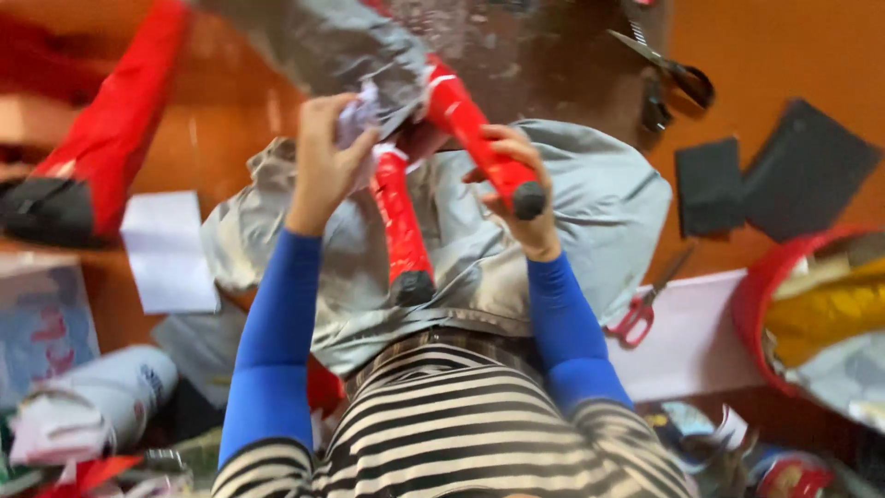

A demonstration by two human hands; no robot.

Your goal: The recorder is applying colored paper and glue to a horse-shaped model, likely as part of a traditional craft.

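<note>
The person's left hand (324, 157) pinches a wad of white stuffing (361, 111) into the grey cloth body (350, 46) of a soft figure, up at twelve o'clock from the lap. The right hand (518, 189) is wrapped tight around one red padded leg (475, 138) near its black foot; the other red leg (398, 226) dangles free. It looks light, limp and slightly slick, so the firm legs seem the best grip
</note>
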